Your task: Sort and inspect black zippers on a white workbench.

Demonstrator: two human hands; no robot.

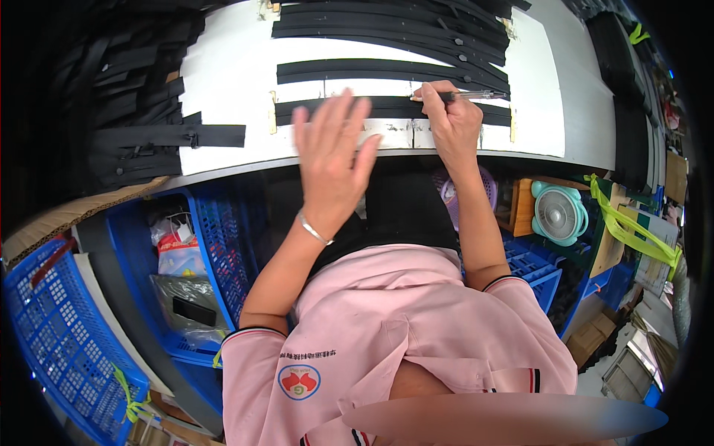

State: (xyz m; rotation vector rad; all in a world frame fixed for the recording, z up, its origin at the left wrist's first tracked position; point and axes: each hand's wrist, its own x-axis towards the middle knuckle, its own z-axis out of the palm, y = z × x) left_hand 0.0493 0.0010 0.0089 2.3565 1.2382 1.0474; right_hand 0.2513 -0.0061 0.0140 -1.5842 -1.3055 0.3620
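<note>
My right hand (455, 125) grips a clear-barrelled pen (482, 95), its tip end by the fingertips at the upper edge of a black zipper strip (394, 109). This strip lies straight across a white board (230, 82) near the table's front edge. Over the strip's left part, my left hand (332, 152) is open with fingers spread, slightly blurred; whether it touches is hard to tell. Just beyond lies another black zipper strip (349, 70), and several more zipper strips (372, 30) overlap at the board's far side. Short dark lines mark the board.
Loose black zipper strips (134, 93) are heaped at the left, one end reaching onto the board. Dark stacked strips (621, 97) hang at the right. Below the table are blue crates (223, 238), a purple basket (487, 186) and a small turquoise fan (559, 214).
</note>
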